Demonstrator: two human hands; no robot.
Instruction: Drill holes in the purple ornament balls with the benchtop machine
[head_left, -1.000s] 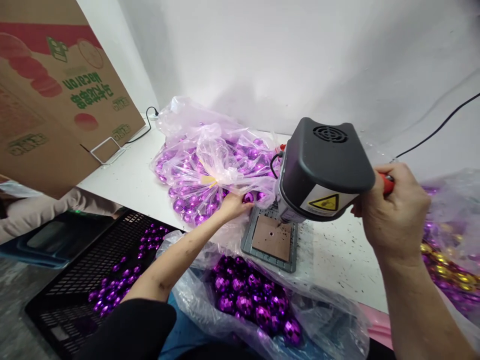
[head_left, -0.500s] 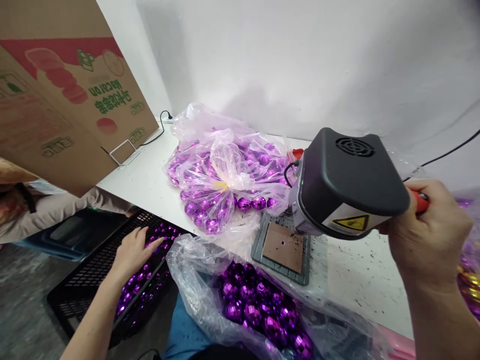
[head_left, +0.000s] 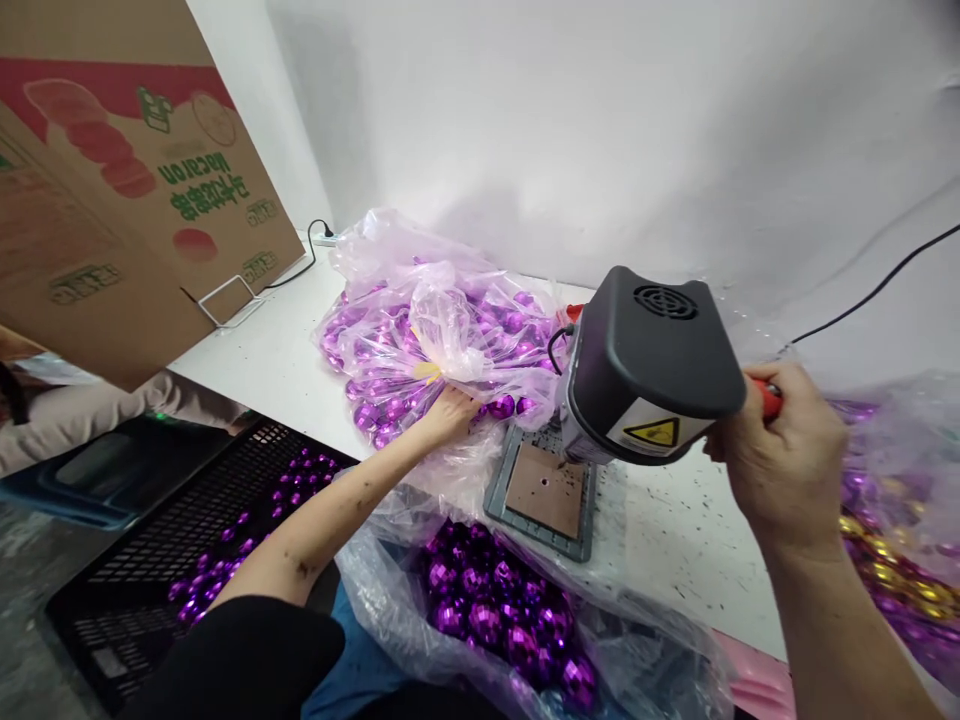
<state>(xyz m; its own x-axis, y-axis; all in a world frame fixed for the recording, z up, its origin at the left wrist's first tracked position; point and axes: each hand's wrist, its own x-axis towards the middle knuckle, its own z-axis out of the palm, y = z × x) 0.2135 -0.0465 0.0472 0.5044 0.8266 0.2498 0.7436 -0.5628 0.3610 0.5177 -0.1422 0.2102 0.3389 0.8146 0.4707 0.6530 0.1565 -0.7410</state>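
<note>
My left hand (head_left: pixel 452 412) reaches across the table's edge to a row of shiny purple mirror balls (head_left: pixel 501 406) in front of a tied clear bag (head_left: pixel 450 345). Its fingers curl down over a ball at the row's left end, mostly hidden beneath them. My right hand (head_left: pixel 787 450) is wrapped round the red handle (head_left: pixel 768 400) of a black press machine (head_left: pixel 652 360) with a yellow warning label. Below the machine's head lies a grey base plate (head_left: pixel 499 490) with a brown square pad (head_left: pixel 546 492) that has a small hole.
An open plastic bag of purple balls (head_left: pixel 487 620) rests at my lap. To the left stands a black crate (head_left: pixel 180 500) with smaller purple balls. A cardboard box (head_left: pixel 150 190) leans at the table's left end; purple and gold balls (head_left: pixel 892 560) lie at right. Black specks dot the table.
My left hand has moved from over the black crate, right and up to the row of purple balls. My right hand stays on the red handle. The view has shifted slightly.
</note>
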